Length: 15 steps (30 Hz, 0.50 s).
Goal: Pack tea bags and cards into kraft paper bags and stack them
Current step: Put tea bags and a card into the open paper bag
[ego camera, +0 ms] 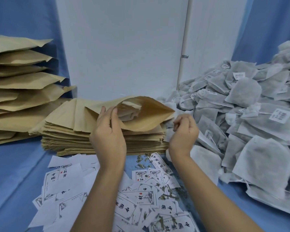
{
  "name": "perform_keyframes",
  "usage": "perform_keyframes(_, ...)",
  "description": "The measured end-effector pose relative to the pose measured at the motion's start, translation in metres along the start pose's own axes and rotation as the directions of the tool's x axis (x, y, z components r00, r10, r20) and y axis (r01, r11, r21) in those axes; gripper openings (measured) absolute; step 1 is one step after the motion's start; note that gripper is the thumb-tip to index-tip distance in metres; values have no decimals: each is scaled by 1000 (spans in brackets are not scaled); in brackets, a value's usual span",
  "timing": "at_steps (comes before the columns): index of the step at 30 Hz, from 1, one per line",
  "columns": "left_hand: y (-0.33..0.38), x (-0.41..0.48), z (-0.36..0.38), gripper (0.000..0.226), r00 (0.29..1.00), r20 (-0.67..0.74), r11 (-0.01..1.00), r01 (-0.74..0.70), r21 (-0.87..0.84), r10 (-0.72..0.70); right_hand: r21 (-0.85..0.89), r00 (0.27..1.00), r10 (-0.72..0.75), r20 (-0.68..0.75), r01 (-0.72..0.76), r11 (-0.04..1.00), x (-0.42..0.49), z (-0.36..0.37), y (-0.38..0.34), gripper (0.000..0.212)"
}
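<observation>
Right now your left hand (108, 139) grips the gaping mouth of a kraft bag (146, 121) lying on the flat bag stack (65, 136), with a tea bag (131, 111) inside. Your right hand (184, 131) hovers beside it, fingers curled, holding nothing, above the cards (132, 206).

A white wall (120, 47) fills the upper middle of the frame, evenly lit. A thin white pipe (185, 30) runs straight down it, right of centre, held by a small metal clip (185, 56). Blue curtains hang at the upper left (23, 19) and upper right (266, 27). A blue cloth (15, 173) with faint creases covers the table across the lower frame.
</observation>
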State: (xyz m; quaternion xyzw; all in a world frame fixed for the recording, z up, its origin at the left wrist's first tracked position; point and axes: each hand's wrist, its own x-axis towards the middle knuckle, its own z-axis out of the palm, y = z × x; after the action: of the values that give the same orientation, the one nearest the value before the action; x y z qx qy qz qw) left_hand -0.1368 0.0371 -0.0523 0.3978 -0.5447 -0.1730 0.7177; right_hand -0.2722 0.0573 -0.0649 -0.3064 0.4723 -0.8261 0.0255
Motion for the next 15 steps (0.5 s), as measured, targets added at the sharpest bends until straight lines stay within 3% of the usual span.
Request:
perform_keyframes(1, -1, 1, -1, 27, 1000, -20, 1000, 21, -18, -22, -14, 999, 42, 9, -41, 999, 1, -3, 4, 28)
perform_keyframes(5, -1, 7, -5, 30, 994, -89, 994, 59, -96, -67, -397, 951, 201, 237, -94, 913, 6, -12, 22, 24)
perform_keyframes(8, 1, 6, -4, 30, 993, -92, 990, 69, -123, -81, -396, 910, 252, 329, -109, 912, 4, -11, 22, 28)
perform_keyframes(11, 1, 6, -5, 29, 990, -97, 984, 85, -154, -100, -410, 914, 254, 317, -110, 905, 6, -9, 26, 27)
perform_keyframes(13, 0, 7, -6, 28, 988, -101, 979, 99, -176, -118, -382, 903, 325, 280, -206, 901, 10, -6, 29, 18)
perform_keyframes(15, 0, 7, -6, 28, 988, -99, 978, 102, -180, -121, -339, 884, 394, 253, -300, 892, 21, -1, 33, 39)
